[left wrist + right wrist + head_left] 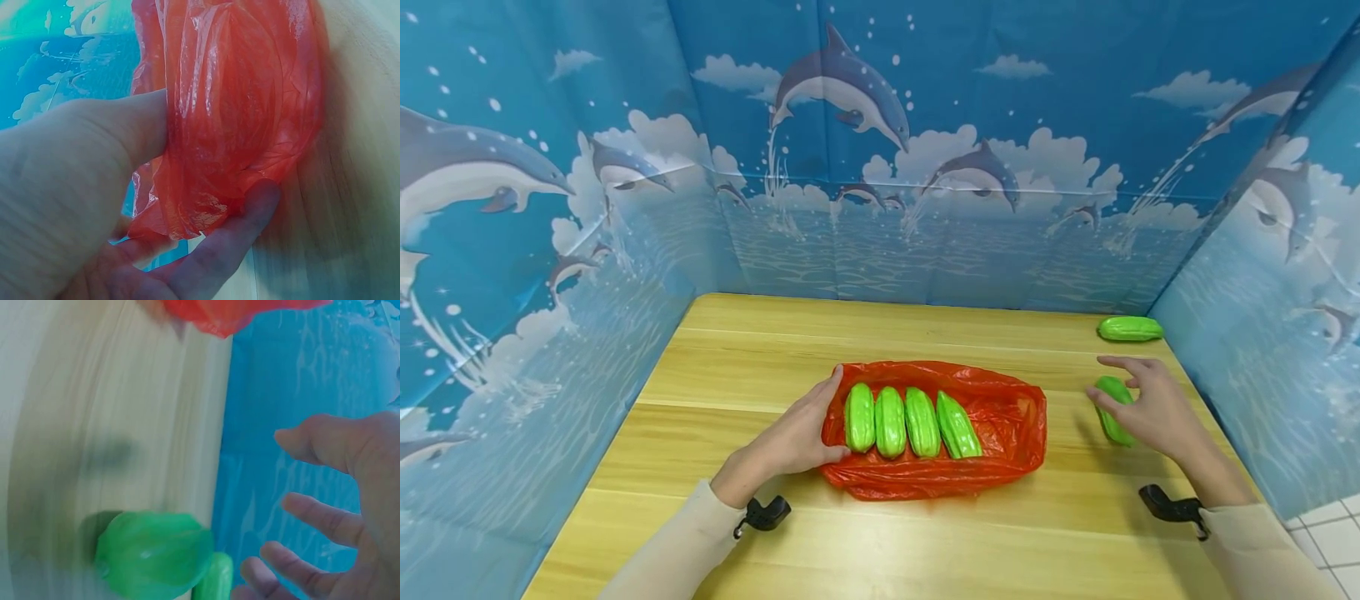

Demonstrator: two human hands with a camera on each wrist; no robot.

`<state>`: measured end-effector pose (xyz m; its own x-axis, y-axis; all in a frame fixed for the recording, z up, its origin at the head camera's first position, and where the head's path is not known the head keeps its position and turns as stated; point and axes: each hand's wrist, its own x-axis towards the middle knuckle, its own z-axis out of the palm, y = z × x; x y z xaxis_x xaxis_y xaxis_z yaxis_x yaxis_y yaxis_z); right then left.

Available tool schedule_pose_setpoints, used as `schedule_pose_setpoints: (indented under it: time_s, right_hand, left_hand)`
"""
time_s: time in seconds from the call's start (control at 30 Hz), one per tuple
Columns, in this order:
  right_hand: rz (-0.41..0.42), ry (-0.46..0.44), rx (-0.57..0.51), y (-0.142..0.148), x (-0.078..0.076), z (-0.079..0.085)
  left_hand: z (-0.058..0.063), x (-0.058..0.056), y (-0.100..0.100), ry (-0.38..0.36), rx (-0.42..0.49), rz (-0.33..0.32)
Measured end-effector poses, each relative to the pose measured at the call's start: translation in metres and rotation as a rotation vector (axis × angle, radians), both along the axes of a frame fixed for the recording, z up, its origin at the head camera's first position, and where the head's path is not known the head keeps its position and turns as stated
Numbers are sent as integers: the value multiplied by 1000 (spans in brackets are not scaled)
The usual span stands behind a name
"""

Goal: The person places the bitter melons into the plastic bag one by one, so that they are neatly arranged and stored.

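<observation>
The person wears long, plain, cream-coloured sleeves; the left sleeve [673, 542] lies within the left edge of the desk [655, 467], the right sleeve [1262, 542] over its right edge; at each cuff sits a smooth, curved black device, the left device [767, 514] and right device [1168, 505] each joined to a thin dark band; the left hand [801, 433] and right hand [1153, 412] are bare.

The head view is bright and mostly crisp, with pale glare over the near part of the wooden surface [880, 550] and small glints on the red plastic bag [932, 481]. Soft shadow falls beside the right hand [1153, 412]. Both wrist views look dimmer, hazy and bluish, their details softened.
</observation>
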<state>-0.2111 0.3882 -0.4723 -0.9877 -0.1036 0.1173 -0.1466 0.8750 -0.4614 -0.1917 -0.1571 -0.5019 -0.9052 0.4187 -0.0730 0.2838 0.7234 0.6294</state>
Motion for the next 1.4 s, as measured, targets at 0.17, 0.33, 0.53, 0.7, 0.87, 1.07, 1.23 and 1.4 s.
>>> schedule_pose_setpoints:
  time_s: [0.17, 0.33, 0.53, 0.7, 0.87, 1.07, 1.23, 1.4]
  right_hand:
    - [-8, -22, 12, 13, 0, -8]
    - [-16, -90, 5, 26, -1, -14]
    - [-8, -143, -38, 37, -4, -19]
    - [-33, -203, -29, 43, -3, -22]
    - [-51, -243, 6, 47, -3, -27]
    - [-43, -258, -10, 50, -3, -32]
    - [-48, -305, -116, 50, -1, -33]
    - [-61, -312, -127, 48, -2, -32]
  left_hand:
    - [-1, 0, 0, 7, 2, -6]
    - [-1, 0, 1, 9, 3, -9]
    - [-1, 2, 1, 11, 0, -5]
    - [0, 2, 2, 13, -2, -8]
    - [0, 3, 2, 17, -13, -8]
    - [0, 3, 2, 14, -12, -9]
    - [0, 3, 3, 13, -13, -15]
    - [1, 3, 3, 9, -13, -9]
